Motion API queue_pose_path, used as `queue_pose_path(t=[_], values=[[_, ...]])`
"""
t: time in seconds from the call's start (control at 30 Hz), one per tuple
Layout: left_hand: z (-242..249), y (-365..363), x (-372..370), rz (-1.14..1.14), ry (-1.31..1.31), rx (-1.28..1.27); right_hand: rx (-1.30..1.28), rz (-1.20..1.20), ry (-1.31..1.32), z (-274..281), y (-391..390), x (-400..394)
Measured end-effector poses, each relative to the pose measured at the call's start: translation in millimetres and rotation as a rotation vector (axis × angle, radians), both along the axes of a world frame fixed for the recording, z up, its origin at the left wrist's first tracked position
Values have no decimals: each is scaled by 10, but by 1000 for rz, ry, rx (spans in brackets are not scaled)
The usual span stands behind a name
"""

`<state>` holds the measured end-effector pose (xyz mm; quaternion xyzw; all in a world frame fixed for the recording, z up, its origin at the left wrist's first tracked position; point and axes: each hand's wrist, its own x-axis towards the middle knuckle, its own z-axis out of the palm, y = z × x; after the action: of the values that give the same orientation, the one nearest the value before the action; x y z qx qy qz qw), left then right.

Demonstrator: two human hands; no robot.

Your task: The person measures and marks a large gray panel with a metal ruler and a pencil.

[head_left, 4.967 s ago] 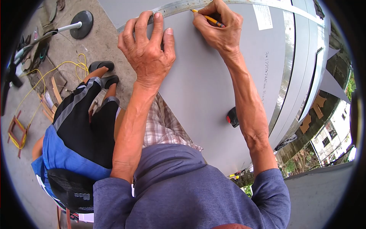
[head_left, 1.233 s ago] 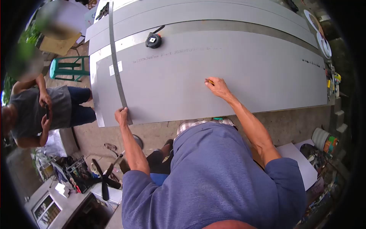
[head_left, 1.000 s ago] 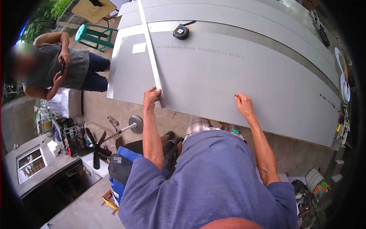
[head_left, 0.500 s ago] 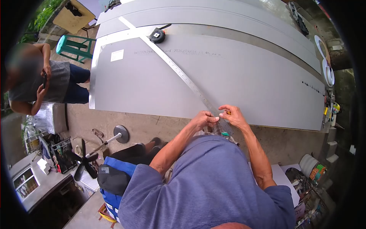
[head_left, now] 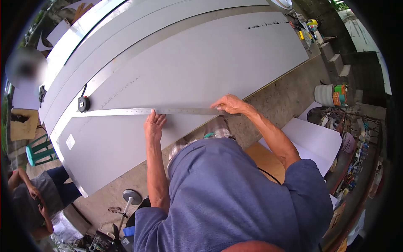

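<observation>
A long metal ruler lies across the large grey sheet, its right end near the sheet's front edge. My left hand rests at the ruler's lower edge, thumb on the metal and the other fingers spread on the sheet. Over the ruler's right end is my right hand, fingers bent together; whatever is between them is too small to make out. A black tape measure sits just above the ruler's left part. Handwriting and a white label mark the sheet.
At the lower left stands a person holding a dark object, beside a green stool. A round-based stand is on the floor. White panels and cluttered shelves are at the right. Tools lie near the sheet's upper right corner.
The view has turned, so the ruler now looks nearly level. My left hand has moved away from my right hand, leftward along the ruler, and opened onto it. My right hand is over the ruler's end.
</observation>
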<state>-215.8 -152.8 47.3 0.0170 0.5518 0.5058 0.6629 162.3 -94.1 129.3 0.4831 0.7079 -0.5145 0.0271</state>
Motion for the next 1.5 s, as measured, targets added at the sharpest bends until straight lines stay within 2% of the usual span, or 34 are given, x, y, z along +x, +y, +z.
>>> queue_pose_path(t=[0.23,0.33,0.4,0.5,0.57,0.67,0.8,0.93,1.0,1.03,1.5], values=[[95,359,1344,-103,123,-36,133,-36,-70,-137,506,1409],[-36,446,1983,-85,61,-96,269,-41,-149,-203,685,2001],[-73,542,2370,-126,118,-112,407,-39,-197,-344,861,2351],[68,718,2630,-311,337,-94,552,5,-197,-629,1133,2827],[159,787,2546,-361,301,-162,743,41,-212,-744,1277,2933],[60,758,2407,-400,196,-113,1019,91,-229,-959,1368,3044],[46,744,2434,-414,296,-78,1234,71,-283,-1229,1267,3076],[-65,713,2433,-400,344,-43,1233,65,-237,-1268,1308,3085],[-305,708,2303,-440,331,-6,1236,73,-241,-1278,1308,3084],[-156,774,2373,-456,298,-130,1242,75,-236,-1284,1304,3074],[-296,639,2493,-254,353,8,1283,65,-208,-1358,1369,3117]])
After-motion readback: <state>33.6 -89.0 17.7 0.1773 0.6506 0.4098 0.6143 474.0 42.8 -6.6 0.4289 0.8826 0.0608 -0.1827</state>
